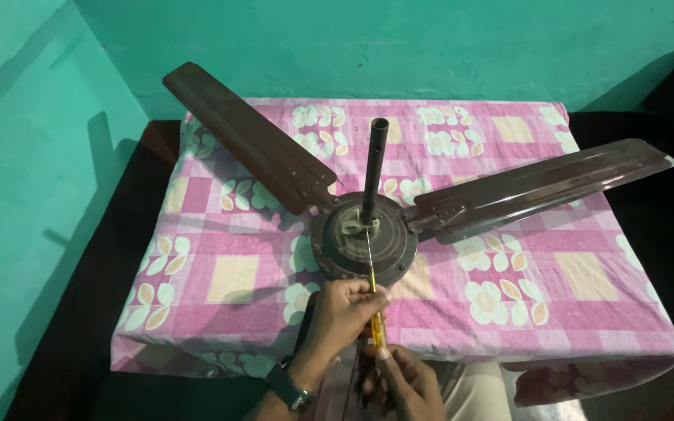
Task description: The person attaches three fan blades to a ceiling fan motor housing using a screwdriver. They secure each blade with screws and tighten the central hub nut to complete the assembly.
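Teal-walled corner, pink floral cloth (509, 312) over counter, brown ceiling fan (364, 238) upside down; left hand (345, 312) and right hand (403, 382) fingers closed around yellow screwdriver (374, 308), tip at motor hub—likely loosening a screw, needing steady turning.

walls: teal-green plaster (399, 43), 12 & 9 o'clock, scuffed
table: dark top (79, 327), centre
cloth: pink/yellow floral check (509, 304) over table
light: from above, shadows on wall at 9 o'clock
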